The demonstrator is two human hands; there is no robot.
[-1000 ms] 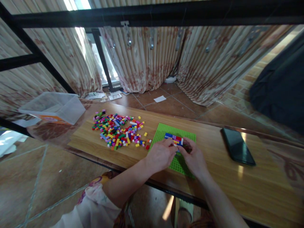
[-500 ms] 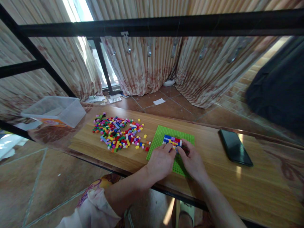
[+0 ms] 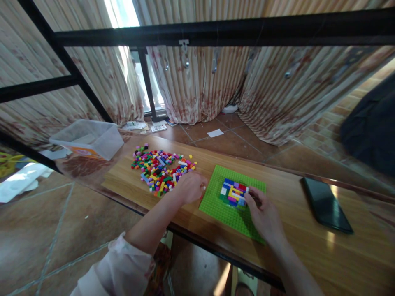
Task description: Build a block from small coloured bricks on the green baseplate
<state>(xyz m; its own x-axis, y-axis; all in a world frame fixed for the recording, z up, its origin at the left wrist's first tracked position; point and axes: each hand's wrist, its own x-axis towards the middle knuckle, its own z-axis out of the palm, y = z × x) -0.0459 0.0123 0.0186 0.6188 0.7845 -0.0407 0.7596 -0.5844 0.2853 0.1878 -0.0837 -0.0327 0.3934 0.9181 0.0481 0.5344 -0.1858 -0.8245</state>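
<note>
A green baseplate [image 3: 216, 201] lies on the wooden table [image 3: 296, 230], carrying a small block of mixed-colour bricks [image 3: 233, 192]. My right hand [image 3: 264, 211] rests on the plate's right side, its curled fingers touching the block's right edge. My left hand [image 3: 190, 187] is off the plate to the left, at the near edge of a pile of loose coloured bricks [image 3: 160, 166]. Its fingers are curled and pinched together, with a small white piece showing at the fingertips.
A clear plastic tub [image 3: 89, 139] stands at the table's left end. A black phone [image 3: 326, 204] lies to the right of the plate. Black metal bars [image 3: 216, 31] cross overhead, with curtains and tiled floor beyond the table.
My left hand has left the block on the plate and moved left to the loose brick pile. My right hand has stayed at the block. The camera view has shifted.
</note>
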